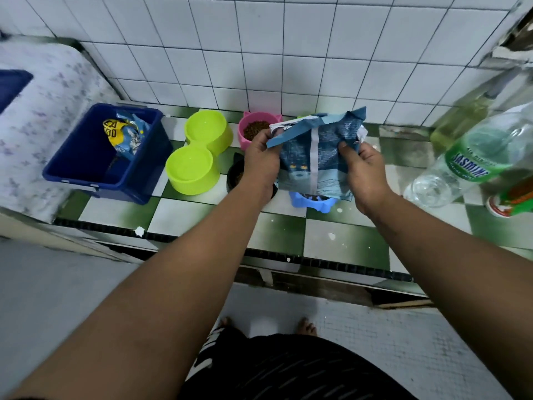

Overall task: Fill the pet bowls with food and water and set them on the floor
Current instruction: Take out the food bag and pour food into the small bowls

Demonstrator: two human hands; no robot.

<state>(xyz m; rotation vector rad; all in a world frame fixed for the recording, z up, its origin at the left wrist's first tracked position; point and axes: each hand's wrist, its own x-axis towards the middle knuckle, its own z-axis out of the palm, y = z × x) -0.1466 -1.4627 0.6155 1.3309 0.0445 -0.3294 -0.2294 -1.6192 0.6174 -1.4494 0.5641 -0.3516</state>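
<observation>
Both my hands hold a blue pet-food bag upright above a light blue bowl on the checkered counter. My left hand pinches the bag's torn top edge at the left; my right hand grips its right side. A pink bowl with brown kibble stands behind my left hand. A black bowl with kibble is partly hidden under my left wrist. The lime-green double bowl stands left of them with nothing visible inside.
A dark blue plastic bin at the left holds another food bag. A clear water bottle with a green label stands at the right, near a white-and-red cup. White tiled wall behind; grey floor below.
</observation>
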